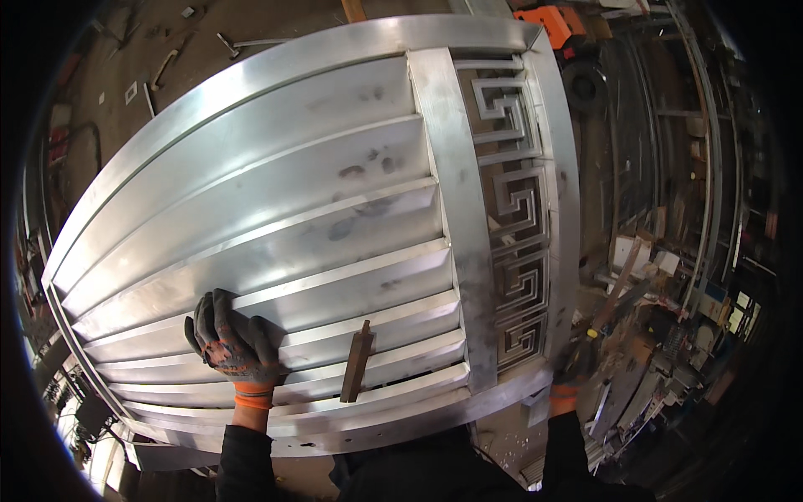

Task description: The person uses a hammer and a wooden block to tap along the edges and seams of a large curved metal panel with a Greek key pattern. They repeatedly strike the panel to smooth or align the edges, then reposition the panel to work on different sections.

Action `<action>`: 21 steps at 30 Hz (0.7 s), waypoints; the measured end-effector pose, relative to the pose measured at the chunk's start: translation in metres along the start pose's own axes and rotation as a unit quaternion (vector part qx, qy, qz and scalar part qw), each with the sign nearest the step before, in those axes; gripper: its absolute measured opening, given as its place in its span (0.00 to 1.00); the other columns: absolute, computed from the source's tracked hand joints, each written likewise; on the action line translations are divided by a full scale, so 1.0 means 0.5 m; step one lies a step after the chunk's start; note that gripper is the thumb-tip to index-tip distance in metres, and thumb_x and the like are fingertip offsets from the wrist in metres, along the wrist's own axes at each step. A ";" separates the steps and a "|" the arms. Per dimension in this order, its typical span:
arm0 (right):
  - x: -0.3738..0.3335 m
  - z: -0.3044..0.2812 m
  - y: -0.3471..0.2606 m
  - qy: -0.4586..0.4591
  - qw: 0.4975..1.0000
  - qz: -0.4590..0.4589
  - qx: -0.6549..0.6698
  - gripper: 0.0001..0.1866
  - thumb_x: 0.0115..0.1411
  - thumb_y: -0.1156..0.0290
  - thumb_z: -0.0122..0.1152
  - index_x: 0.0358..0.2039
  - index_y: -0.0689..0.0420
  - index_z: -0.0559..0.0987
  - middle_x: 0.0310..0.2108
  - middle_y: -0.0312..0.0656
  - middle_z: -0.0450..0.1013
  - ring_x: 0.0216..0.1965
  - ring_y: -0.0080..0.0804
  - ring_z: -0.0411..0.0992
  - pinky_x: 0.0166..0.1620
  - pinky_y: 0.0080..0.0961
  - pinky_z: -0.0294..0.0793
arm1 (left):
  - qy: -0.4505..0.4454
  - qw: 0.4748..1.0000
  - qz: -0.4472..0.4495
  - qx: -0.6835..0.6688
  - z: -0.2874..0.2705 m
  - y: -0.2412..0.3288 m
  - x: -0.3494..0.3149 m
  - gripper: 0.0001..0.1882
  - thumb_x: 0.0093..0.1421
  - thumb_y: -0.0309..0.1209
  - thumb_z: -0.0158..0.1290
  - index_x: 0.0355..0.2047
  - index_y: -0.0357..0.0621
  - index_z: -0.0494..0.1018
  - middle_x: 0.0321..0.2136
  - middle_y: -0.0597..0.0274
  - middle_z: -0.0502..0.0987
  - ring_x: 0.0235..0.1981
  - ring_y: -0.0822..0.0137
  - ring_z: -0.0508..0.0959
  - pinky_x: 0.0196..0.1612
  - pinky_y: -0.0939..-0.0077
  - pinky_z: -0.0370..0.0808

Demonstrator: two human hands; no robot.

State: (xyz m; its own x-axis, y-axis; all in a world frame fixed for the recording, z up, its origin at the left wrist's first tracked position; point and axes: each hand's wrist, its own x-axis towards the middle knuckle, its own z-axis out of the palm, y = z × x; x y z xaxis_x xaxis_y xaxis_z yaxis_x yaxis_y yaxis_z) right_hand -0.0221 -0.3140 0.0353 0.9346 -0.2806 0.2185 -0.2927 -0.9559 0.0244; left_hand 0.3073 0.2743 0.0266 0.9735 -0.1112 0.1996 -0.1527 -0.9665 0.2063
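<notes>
Panel (309,251) lies under the left hand (234,343), spread unclenched; the right hand (573,368) is by its near-right corner, grip too blurred to tell. Tilting could slide the bar (356,368) off.

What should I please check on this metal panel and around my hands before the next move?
1. Left hand gloved and on the slats: ok.
2. Right hand firmly on the panel's near right corner: cannot tell, too dark and blurred.
3. Metal panel free of loose pieces: not ok, a brown bar lies across the slats.
4. Slats free of marks: not ok, dark smudges show.
5. Support beneath the panel: cannot tell, hidden.
</notes>
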 end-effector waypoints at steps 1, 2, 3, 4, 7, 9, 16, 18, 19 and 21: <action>-0.003 0.000 0.003 -0.006 1.000 0.018 0.016 0.26 0.76 0.59 0.64 0.68 0.61 0.76 0.61 0.64 0.79 0.60 0.68 0.80 0.62 0.56 0.82 | -0.007 1.000 -0.010 -0.003 -0.001 0.000 0.000 0.33 0.65 0.42 0.58 0.68 0.41 0.75 0.65 0.43 0.77 0.68 0.38 0.74 0.76 0.34 0.60; -0.005 0.001 0.008 -0.003 1.000 0.008 -0.003 0.26 0.76 0.60 0.64 0.67 0.62 0.76 0.61 0.64 0.79 0.60 0.69 0.80 0.63 0.56 0.82 | 0.004 1.000 -0.003 -0.007 -0.001 -0.001 0.001 0.34 0.64 0.42 0.59 0.68 0.41 0.76 0.64 0.43 0.78 0.67 0.39 0.75 0.77 0.33 0.60; -0.008 0.004 0.013 -0.002 0.999 0.004 -0.036 0.26 0.76 0.61 0.64 0.67 0.62 0.76 0.61 0.64 0.79 0.60 0.69 0.80 0.63 0.56 0.82 | 0.007 1.000 0.000 -0.004 -0.001 -0.001 0.002 0.33 0.64 0.43 0.59 0.68 0.41 0.76 0.64 0.43 0.78 0.67 0.39 0.76 0.77 0.32 0.60; -0.010 0.007 0.018 -0.001 1.000 -0.002 -0.020 0.26 0.76 0.62 0.64 0.67 0.63 0.76 0.62 0.64 0.79 0.61 0.69 0.80 0.64 0.56 0.82 | 0.008 1.000 -0.001 -0.003 -0.001 -0.001 0.003 0.33 0.63 0.43 0.59 0.67 0.42 0.76 0.63 0.43 0.78 0.66 0.39 0.76 0.76 0.32 0.60; -0.015 0.021 0.030 0.005 1.000 -0.019 -0.021 0.26 0.75 0.63 0.65 0.68 0.64 0.76 0.63 0.65 0.78 0.61 0.70 0.80 0.64 0.56 0.82 | 0.019 1.000 -0.003 -0.013 -0.004 0.000 0.005 0.34 0.61 0.42 0.61 0.66 0.42 0.77 0.62 0.43 0.79 0.65 0.38 0.77 0.76 0.33 0.61; -0.015 0.030 0.034 0.015 0.997 -0.056 -0.052 0.27 0.75 0.65 0.65 0.69 0.64 0.77 0.64 0.66 0.78 0.61 0.70 0.80 0.64 0.55 0.82 | 0.023 1.000 -0.005 -0.018 -0.008 0.001 0.005 0.32 0.62 0.40 0.61 0.66 0.42 0.78 0.62 0.44 0.80 0.66 0.38 0.77 0.75 0.36 0.62; -0.005 0.039 0.031 0.026 0.998 0.001 0.052 0.31 0.74 0.66 0.65 0.73 0.63 0.74 0.63 0.65 0.78 0.59 0.65 0.82 0.62 0.50 0.84 | 0.013 0.999 -0.030 -0.022 -0.017 -0.004 -0.003 0.35 0.63 0.43 0.61 0.69 0.45 0.76 0.62 0.44 0.79 0.68 0.40 0.75 0.77 0.34 0.59; -0.010 0.042 0.033 0.008 0.994 0.040 0.098 0.31 0.75 0.64 0.63 0.74 0.64 0.74 0.65 0.65 0.77 0.59 0.65 0.82 0.62 0.50 0.84 | 0.003 0.999 -0.034 -0.022 -0.018 -0.006 -0.005 0.37 0.62 0.47 0.63 0.69 0.46 0.75 0.63 0.45 0.77 0.70 0.42 0.73 0.78 0.31 0.56; -0.016 0.046 0.036 0.006 0.993 0.049 0.111 0.32 0.75 0.63 0.62 0.75 0.64 0.73 0.66 0.66 0.77 0.60 0.65 0.81 0.63 0.50 0.84 | 0.002 0.999 -0.031 -0.016 -0.019 -0.007 -0.006 0.37 0.61 0.48 0.64 0.69 0.47 0.76 0.64 0.46 0.77 0.70 0.42 0.73 0.79 0.31 0.55; -0.026 0.058 0.047 0.024 0.995 0.036 0.091 0.32 0.75 0.62 0.62 0.74 0.64 0.73 0.67 0.66 0.75 0.61 0.66 0.81 0.63 0.51 0.83 | -0.015 0.999 -0.049 -0.012 -0.020 -0.008 -0.008 0.38 0.60 0.48 0.64 0.69 0.47 0.75 0.65 0.46 0.76 0.71 0.42 0.72 0.79 0.31 0.55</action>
State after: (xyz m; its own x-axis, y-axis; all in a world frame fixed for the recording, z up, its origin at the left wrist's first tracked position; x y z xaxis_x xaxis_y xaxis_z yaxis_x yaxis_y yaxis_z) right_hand -0.0353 -0.3355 0.0050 0.9004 -0.3489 0.2599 -0.3134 -0.9345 -0.1686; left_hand 0.3021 0.2812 0.0344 0.9887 -0.0243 0.1479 -0.0608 -0.9670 0.2472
